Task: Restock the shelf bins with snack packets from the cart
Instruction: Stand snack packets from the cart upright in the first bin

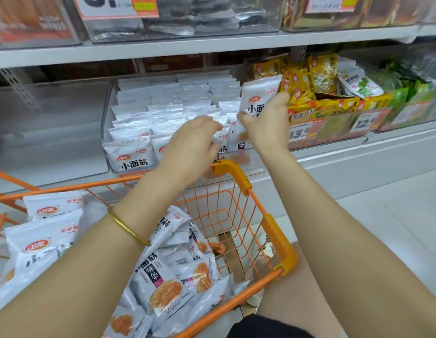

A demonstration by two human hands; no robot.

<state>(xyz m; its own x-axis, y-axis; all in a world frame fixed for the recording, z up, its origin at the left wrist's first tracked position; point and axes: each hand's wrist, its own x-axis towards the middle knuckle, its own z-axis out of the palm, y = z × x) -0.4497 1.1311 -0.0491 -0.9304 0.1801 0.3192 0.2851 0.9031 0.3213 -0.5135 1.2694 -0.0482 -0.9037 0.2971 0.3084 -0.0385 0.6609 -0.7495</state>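
many white snack packets (133, 153) fill centre clear bin (106, 123) and orange wire cart (280, 236); right hand (269, 126) grips one, left hand (190, 145) hold unclear.

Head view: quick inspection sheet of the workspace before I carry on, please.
Surface: grey shelf carrying clear bins.
Job's things: white packets stand in rows in the middle bin; loose packets lie heaped in the orange cart.
Clutter: one white-and-green packet lies on the yellow packets.
Hands: right hand grips a single packet upright over the bin's right end; left hand is over the front row, grip unclear.
Cables: nothing seen.
Surroundings: price tags, upper bins, pale floor.
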